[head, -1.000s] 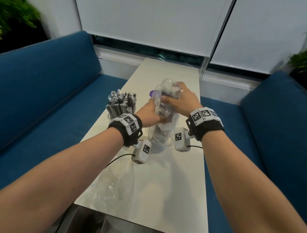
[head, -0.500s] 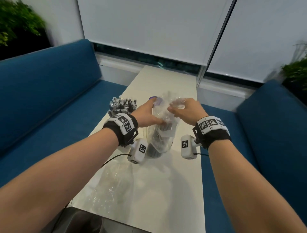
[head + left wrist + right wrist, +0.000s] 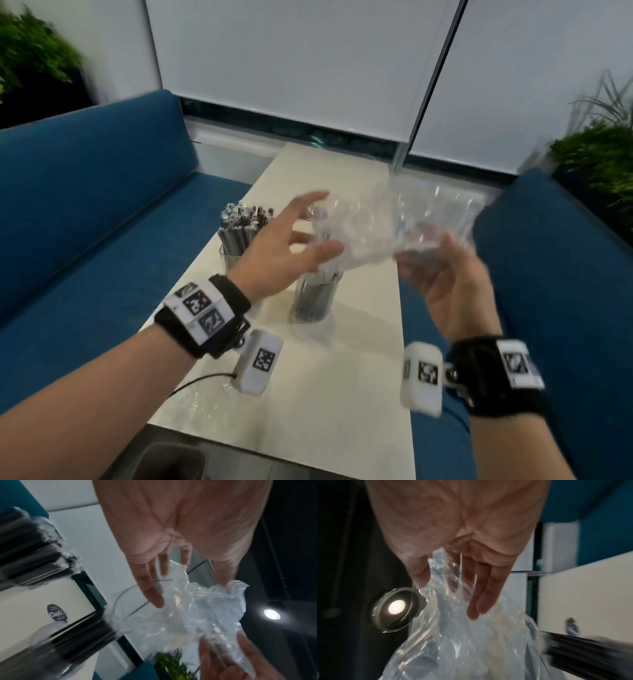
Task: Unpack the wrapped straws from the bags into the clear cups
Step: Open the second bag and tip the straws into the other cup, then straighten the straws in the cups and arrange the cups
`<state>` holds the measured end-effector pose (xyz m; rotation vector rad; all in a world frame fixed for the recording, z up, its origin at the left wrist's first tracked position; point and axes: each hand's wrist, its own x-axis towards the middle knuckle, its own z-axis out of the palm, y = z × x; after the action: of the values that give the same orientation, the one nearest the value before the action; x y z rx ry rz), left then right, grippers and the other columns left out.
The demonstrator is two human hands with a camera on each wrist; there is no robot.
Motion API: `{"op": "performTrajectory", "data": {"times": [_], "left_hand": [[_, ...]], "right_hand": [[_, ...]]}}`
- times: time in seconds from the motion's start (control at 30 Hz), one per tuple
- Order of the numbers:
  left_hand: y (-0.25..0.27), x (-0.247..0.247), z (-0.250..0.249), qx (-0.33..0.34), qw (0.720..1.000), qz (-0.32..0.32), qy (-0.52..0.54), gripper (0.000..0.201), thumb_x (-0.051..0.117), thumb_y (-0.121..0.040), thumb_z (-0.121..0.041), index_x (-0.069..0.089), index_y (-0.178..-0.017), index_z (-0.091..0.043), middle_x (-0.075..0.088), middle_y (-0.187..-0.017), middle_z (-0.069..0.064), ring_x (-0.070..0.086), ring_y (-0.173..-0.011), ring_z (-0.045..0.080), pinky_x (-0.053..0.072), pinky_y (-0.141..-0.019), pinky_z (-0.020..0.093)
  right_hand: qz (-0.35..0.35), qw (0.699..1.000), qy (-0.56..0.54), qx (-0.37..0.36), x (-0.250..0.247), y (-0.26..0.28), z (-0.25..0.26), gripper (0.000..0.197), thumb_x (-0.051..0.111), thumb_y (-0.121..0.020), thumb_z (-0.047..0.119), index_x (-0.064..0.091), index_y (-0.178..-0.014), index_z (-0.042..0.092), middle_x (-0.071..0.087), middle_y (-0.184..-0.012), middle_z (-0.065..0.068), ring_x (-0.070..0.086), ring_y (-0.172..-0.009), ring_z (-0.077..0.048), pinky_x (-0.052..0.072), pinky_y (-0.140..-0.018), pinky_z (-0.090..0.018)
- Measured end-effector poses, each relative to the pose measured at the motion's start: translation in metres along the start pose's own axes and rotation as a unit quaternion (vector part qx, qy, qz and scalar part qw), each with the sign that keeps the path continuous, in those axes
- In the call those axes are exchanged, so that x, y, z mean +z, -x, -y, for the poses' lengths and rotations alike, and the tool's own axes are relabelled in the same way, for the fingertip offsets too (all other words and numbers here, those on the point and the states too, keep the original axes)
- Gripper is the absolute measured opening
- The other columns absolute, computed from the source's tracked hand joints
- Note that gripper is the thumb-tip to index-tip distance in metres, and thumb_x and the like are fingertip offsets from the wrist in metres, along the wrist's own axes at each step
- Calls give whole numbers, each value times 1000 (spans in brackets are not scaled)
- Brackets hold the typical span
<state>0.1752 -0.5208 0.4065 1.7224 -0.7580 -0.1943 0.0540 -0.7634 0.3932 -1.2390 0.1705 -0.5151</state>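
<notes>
A crumpled clear plastic bag [image 3: 411,219] hangs in the air, above and to the right of the near clear cup [image 3: 313,301], which holds dark wrapped straws. My right hand [image 3: 431,253] holds the bag from below, with the film [image 3: 462,642] running between its thumb and fingers. My left hand [image 3: 318,226] is spread open, its fingertips at the bag's left edge [image 3: 197,615]. A second clear cup [image 3: 236,240], packed with wrapped straws, stands further left. The bag looks empty, though blur hides the details.
The cups stand on a narrow white table [image 3: 342,394] between two blue sofas [image 3: 85,222]. Another crumpled clear bag [image 3: 191,401] lies at the table's near left corner. A small dark sticker [image 3: 56,613] is on the tabletop. Plants stand at both sides.
Both hands gripped the bag over the near cup. The bag has since come up and to the right, leaving the straws standing in the cup, and my left hand has let go and spread open.
</notes>
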Motion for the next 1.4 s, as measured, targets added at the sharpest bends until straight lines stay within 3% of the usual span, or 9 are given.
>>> {"op": "performTrajectory", "data": {"times": [0.07, 0.2, 0.4, 0.63, 0.87, 1.13, 1.23, 1.3, 1.4], "left_hand": [[22, 8, 16, 20, 996, 21, -81, 44, 74, -90, -35, 58, -129, -46, 62, -130, -14, 68, -101, 8, 62, -80, 28], [61, 32, 75, -12, 975, 106, -195, 45, 70, -94, -33, 55, -135, -41, 65, -123, -16, 63, -98, 0, 55, -86, 23], [83, 66, 137, -158, 887, 255, -353, 77, 59, -93, -59, 27, -158, -32, 33, -162, 1, 32, -146, 23, 39, -115, 41], [76, 35, 100, -129, 903, 185, -367, 81, 54, -91, -67, 24, -159, -36, 25, -165, -2, 20, -151, 23, 38, -117, 45], [4, 15, 75, -133, 941, 112, -289, 91, 75, -88, -39, 23, -161, -24, 37, -159, 2, 46, -140, 21, 44, -113, 39], [-102, 35, 107, -208, 924, 126, -296, 139, 93, -69, -25, -8, -163, -12, 21, -167, 14, 32, -151, 32, 34, -119, 43], [-117, 36, 124, -198, 939, 146, -241, 136, 93, -67, -20, -2, -164, -18, 40, -160, 11, 45, -144, 31, 41, -114, 38], [-120, 33, 132, -180, 950, 140, -215, 109, 91, -69, -19, 29, -158, -21, 60, -141, 8, 59, -129, 29, 47, -103, 32], [-121, 30, 131, -154, 966, 117, -174, 61, 83, -78, -17, 62, -135, -20, 72, -119, 4, 67, -110, 24, 49, -95, 30]], "right_hand": [[-51, 994, 52, 78, -20, 31, -41, 69, 81, -78, 58, 67, -126, 10, 76, -116, -12, 78, -93, -27, 63, -74, -35], [-197, 933, 261, 148, -53, 96, -116, 69, 86, -85, 25, 46, -142, 26, 65, -118, 2, 72, -98, -17, 61, -83, -41], [42, 766, 573, 289, -76, 121, -169, 55, 73, -91, 47, 56, -139, 25, 58, -142, 1, 57, -125, -18, 47, -108, -36], [143, 728, 600, 301, -83, 88, -114, 114, 82, -78, 58, 17, -166, 26, 26, -169, 5, 18, -157, -22, 30, -123, -42], [42, 836, 544, 59, -36, 3, -73, 63, 80, -88, 37, 56, -145, 25, 59, -142, 8, 63, -120, -13, 47, -90, -24], [168, 846, 488, 135, 33, -110, -111, 154, 101, -60, 36, -11, -165, 28, 28, -168, 5, 60, -132, -30, 50, -110, -48], [218, 848, 467, 123, 33, -127, -120, 110, 96, -70, 22, 32, -159, 29, 56, -142, 8, 68, -103, -23, 61, -78, -36], [228, 851, 464, 89, 30, -133, -118, 50, 90, -78, 18, 65, -119, 32, 73, -106, 6, 66, -79, -18, 55, -65, -32], [190, 873, 447, 50, 25, -140, -111, 22, 84, -87, 25, 70, -104, 27, 72, -82, 8, 64, -66, -10, 52, -64, -28]]}}
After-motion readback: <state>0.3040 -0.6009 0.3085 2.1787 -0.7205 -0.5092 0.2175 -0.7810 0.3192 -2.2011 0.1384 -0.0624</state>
